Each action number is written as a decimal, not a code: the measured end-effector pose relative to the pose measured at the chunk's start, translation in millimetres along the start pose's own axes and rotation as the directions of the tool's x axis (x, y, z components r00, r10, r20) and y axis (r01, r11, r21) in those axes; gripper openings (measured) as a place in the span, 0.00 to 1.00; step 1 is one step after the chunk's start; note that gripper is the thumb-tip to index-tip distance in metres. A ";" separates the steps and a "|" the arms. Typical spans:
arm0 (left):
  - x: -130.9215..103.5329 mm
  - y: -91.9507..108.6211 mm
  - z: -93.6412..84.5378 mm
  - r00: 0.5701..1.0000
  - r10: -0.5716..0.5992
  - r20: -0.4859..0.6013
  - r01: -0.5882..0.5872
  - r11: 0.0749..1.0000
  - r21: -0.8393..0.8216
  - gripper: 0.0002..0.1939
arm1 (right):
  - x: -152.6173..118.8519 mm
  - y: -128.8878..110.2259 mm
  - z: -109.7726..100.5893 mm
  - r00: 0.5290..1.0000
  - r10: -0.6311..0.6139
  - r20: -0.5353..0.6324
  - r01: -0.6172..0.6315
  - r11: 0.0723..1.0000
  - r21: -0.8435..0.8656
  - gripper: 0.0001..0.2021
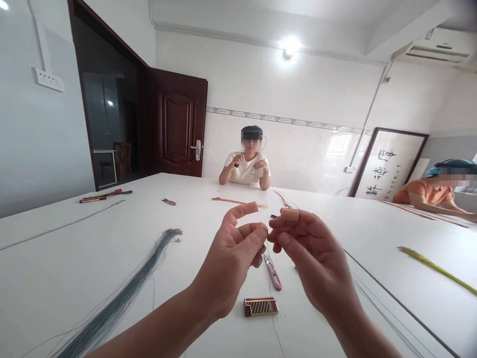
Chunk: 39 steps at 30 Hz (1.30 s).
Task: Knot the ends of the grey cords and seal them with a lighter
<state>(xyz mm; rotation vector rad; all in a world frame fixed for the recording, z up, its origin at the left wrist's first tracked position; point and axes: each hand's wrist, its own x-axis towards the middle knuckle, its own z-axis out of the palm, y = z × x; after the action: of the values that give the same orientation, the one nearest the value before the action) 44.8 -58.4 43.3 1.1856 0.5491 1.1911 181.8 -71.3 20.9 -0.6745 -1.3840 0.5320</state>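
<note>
My left hand (238, 248) and my right hand (313, 248) meet above the white table (208, 333), thumbs pinched against fingers. A thin cord (276, 333) runs from between the hands down to the table's near edge. Whatever small piece sits in my left fingertips is too small to name. My right fingertips are closed beside it, their hold on the cord unclear. Tape wraps a finger on each hand. Below the hands lie pink thread snips (274, 273) and a red-and-gold lighter-like case (261, 307).
A bundle of blue-grey cords (139, 278) lies left, a yellow-green bundle (439, 268) right. Orange cords (234, 201), small snips (169, 202) and red-handled tools (106, 195) lie farther off. One person (248, 166) sits opposite, another (434, 191) at the far right.
</note>
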 end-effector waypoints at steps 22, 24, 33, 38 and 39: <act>4.9 -15.8 -16.2 0.937 -0.313 0.158 0.315 0.949 0.013 0.24 | -0.3 -4.6 -9.7 0.958 0.057 0.281 0.039 0.944 -0.326 0.15; 3.0 -16.9 -14.5 0.939 -0.300 0.169 0.306 0.952 -0.010 0.22 | -2.3 -5.7 -8.2 0.959 0.090 0.268 -0.005 0.953 -0.304 0.15; -5.5 -21.5 -7.2 0.988 0.039 0.151 -0.029 0.997 -0.070 0.15 | -3.8 -8.9 -1.2 0.990 0.097 0.102 -0.088 0.992 -0.090 0.18; -3.6 -24.6 -7.3 0.992 0.103 0.074 -0.101 0.995 -0.025 0.14 | -4.8 -10.2 -1.0 0.991 0.066 0.116 -0.050 0.990 -0.130 0.17; -3.5 -24.7 -7.6 0.992 0.105 0.064 -0.104 0.994 -0.015 0.14 | -5.2 -10.2 -1.3 0.992 0.053 0.115 -0.036 0.989 -0.146 0.16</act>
<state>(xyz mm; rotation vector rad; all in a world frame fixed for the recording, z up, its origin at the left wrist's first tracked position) 47.3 -56.5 17.4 1.2512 0.4352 1.2387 182.0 -82.3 24.4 -0.8023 -1.5326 0.5180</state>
